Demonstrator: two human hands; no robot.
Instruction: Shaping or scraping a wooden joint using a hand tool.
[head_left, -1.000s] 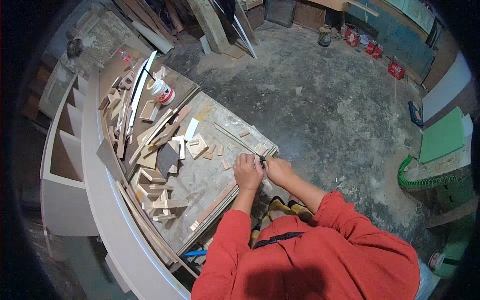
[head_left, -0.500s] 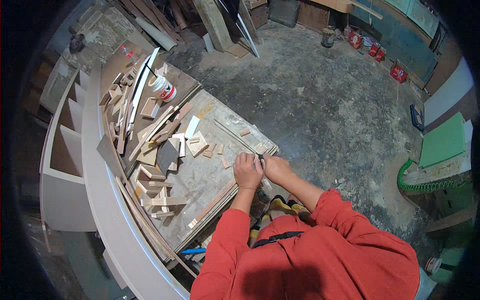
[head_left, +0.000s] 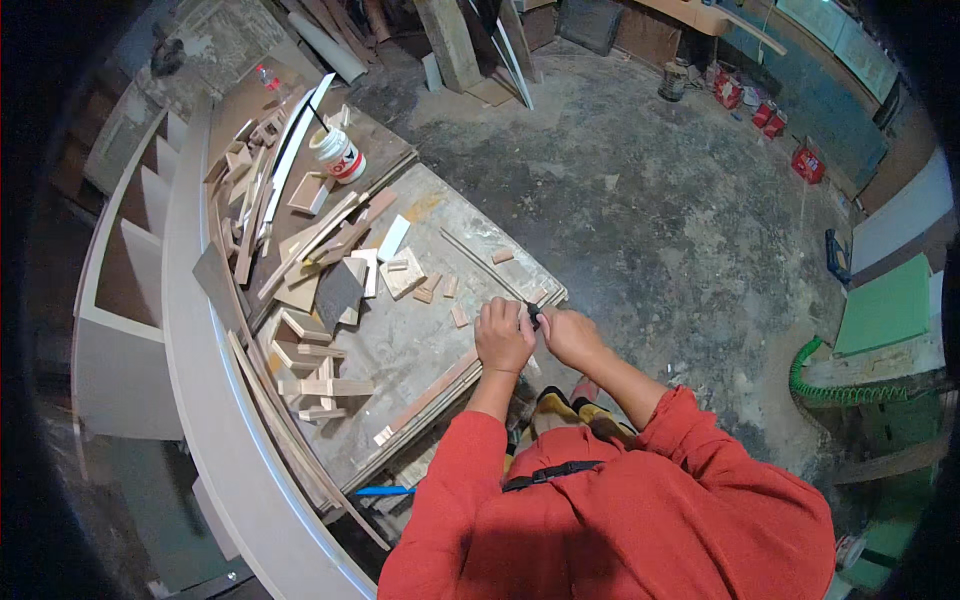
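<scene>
Both hands meet over the table's front edge, near its right corner. My left hand (head_left: 504,337) is closed over a long, narrow wooden strip (head_left: 425,400) lying along that edge, its fingers together and pointing away from me. Close beside it, my right hand (head_left: 572,340) is closed around a small black object (head_left: 534,313). Its dark end shows between the two hands, while the rest is hidden in the grip, so its kind is unclear. Several small wood blocks (head_left: 460,317) lie just beyond the left hand on the worn grey tabletop (head_left: 390,345).
Wood offcuts (head_left: 325,385) crowd the table's left side. A white tub (head_left: 340,158) with a stick in it stands farther back. A long curved panel piece (head_left: 185,330) borders the left. Green coiled hose (head_left: 800,375) hangs at the right, and red containers (head_left: 807,165) sit along the far wall.
The view has shifted slightly, so the table appears a little farther right and higher. More of the black object shows between my hands, which stay at the same table edge.
</scene>
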